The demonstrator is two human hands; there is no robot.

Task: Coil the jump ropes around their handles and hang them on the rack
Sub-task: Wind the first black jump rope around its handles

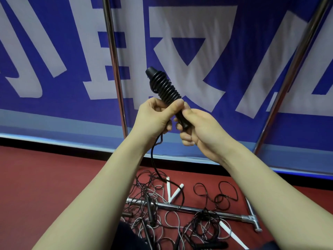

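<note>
Black jump rope (pixel 165 85) is up at chest height in front of the blue banner (pixel 54 91), tilted with its top end up-left and the cord wound in tight coils around the handles. The left grip (pixel 155 114) is curled in, pinching the bottom of the coil. The right grip (pixel 200 129) is wrapped round the bare lower handle end. The loose tail (pixel 153 156) hangs down to the tangle of other ropes (pixel 144 210) on the red floor (pixel 54 177), lying across the rack's chrome base bar (pixel 207 210).

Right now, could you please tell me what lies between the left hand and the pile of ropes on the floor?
In the head view, only a loose black rope hangs from the left hand down to the pile.
</note>
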